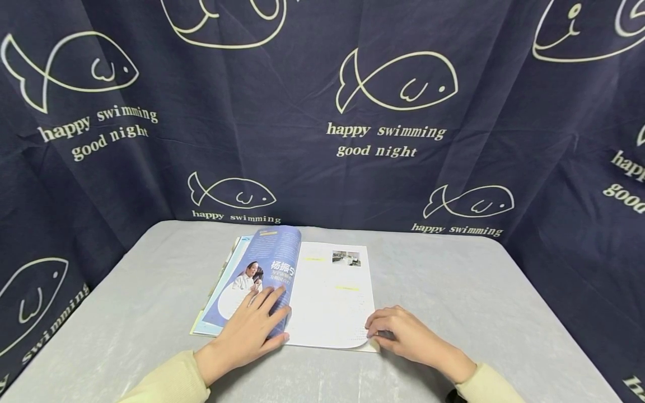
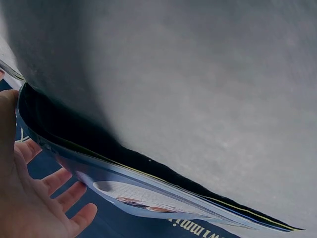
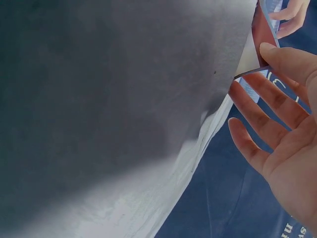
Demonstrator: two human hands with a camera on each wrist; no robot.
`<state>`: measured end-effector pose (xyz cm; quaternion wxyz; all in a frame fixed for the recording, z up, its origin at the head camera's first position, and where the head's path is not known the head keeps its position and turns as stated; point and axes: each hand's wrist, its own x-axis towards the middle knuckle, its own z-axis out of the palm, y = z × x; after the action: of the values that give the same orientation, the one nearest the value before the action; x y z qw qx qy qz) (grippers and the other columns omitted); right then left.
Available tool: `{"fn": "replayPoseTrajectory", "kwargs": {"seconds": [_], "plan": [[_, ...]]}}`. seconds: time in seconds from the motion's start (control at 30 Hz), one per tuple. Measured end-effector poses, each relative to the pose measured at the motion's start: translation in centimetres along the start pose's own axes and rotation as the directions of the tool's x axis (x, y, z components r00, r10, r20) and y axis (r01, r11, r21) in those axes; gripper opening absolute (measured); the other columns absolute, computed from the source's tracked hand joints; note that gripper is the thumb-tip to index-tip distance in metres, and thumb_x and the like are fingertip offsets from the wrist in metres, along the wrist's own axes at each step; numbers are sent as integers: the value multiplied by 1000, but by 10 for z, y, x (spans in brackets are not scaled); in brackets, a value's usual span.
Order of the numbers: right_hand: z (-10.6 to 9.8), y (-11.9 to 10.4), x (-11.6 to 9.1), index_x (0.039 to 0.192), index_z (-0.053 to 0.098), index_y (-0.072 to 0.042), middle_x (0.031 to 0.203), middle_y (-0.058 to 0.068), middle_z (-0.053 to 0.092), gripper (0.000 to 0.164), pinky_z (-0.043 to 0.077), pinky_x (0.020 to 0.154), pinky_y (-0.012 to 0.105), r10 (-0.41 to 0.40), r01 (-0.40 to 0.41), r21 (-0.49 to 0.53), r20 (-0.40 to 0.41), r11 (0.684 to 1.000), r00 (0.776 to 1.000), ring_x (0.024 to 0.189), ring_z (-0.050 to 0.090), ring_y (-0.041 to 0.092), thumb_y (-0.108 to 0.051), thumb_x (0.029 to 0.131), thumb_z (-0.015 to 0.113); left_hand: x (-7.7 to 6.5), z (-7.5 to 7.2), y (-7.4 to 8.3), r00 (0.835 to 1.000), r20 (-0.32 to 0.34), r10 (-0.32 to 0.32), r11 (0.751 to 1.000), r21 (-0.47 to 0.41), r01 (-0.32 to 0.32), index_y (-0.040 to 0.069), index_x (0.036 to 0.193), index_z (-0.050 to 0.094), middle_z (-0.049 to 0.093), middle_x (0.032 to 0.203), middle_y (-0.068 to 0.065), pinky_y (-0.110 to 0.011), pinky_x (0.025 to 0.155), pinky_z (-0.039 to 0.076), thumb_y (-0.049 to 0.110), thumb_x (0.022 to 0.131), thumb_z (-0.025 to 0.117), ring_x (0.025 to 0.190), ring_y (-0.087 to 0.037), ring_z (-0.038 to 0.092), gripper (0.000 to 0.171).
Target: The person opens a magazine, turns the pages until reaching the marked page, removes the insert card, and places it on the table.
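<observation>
An open magazine (image 1: 330, 302) lies on the table, with a blue page (image 1: 274, 252) showing a person in white on its left side. The right-hand page is mostly white, with a small photo and yellow marks. My left hand (image 1: 249, 327) rests on the blue page near the spine, fingers spread. At the lower right corner, my right hand (image 1: 403, 336) pinches the page, whose edge curls up a little. The right wrist view shows the thumb of that hand (image 3: 292, 109) on the reddish underside of the page corner (image 3: 262, 37). In the left wrist view, the magazine's lower edge (image 2: 148, 171) bends upward at the spine.
The grey tabletop (image 1: 453, 285) extends on both sides of the magazine. Behind and beside it hangs a dark blue curtain (image 1: 302, 140) printed with fish outlines and words.
</observation>
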<state>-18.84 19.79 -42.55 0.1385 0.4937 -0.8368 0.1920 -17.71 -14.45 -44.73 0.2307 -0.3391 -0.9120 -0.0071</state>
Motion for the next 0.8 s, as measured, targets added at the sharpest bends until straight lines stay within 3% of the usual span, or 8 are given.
{"fn": "replayPoseTrajectory", "kwargs": {"seconds": [0.4, 0.8], "plan": [[2, -1, 0, 74, 63, -22, 85, -10, 65, 10, 41, 71, 25, 47, -47, 17, -10, 999, 999, 80, 59, 4, -25, 75, 73, 0, -1, 0, 1000, -5, 13, 1000, 1, -13, 21, 112, 57, 48, 131, -12, -54, 97, 34, 49, 81, 58, 119, -32, 46, 42], [4, -1, 1, 78, 66, -20, 87, -10, 65, 8, 44, 73, 26, 45, -45, 22, -7, 999, 999, 83, 60, 4, -14, 74, 69, 1, -3, 0, 998, 17, 55, 998, -43, -54, 18, 105, 59, 50, 131, -10, -49, 96, 35, 45, 83, 58, 122, -30, 45, 35]]}}
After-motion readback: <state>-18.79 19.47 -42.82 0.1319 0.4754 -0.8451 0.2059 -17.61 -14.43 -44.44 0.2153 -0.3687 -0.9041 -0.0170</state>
